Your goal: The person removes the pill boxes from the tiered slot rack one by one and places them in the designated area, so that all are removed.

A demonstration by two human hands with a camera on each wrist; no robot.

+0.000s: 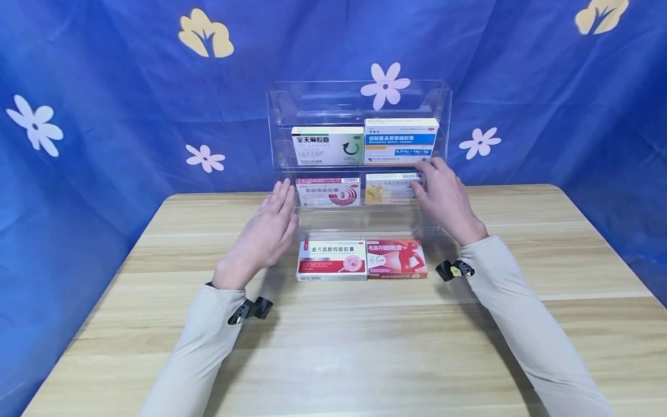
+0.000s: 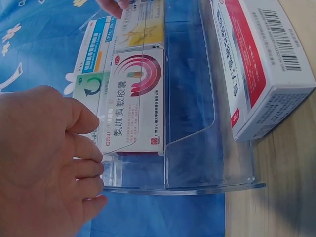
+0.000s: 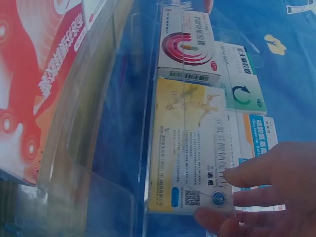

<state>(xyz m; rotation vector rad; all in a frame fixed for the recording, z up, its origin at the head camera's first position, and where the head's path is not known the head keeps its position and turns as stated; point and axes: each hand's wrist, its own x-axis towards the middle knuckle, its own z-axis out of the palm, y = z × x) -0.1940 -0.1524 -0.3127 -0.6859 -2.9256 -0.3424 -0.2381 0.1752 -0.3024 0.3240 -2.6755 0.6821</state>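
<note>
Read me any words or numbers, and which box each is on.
"全天麻胶囊", green box
"Capsules", green box
"100%", green box
"硫酸氨基葡萄糖胶囊", blue box
"Glucosamine Sulfate Capsules", blue box
"0.314g", blue box
"氨咖黄敏胶囊", ringed box
"白云山", ringed box
"复方氨酚烷胺胶囊", white-and-red box
"布洛芬缓释胶囊", red box
"12", red box
Yellow box and remaining print: too small or blurred.

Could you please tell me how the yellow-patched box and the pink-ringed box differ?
In the head view, the yellow-patched box has its yellow at the left end, the pink-ringed box its rings at the right. The right hand is at the yellow-patched box, the left hand nearer the pink-ringed box. Both share one tier of the clear rack.
</note>
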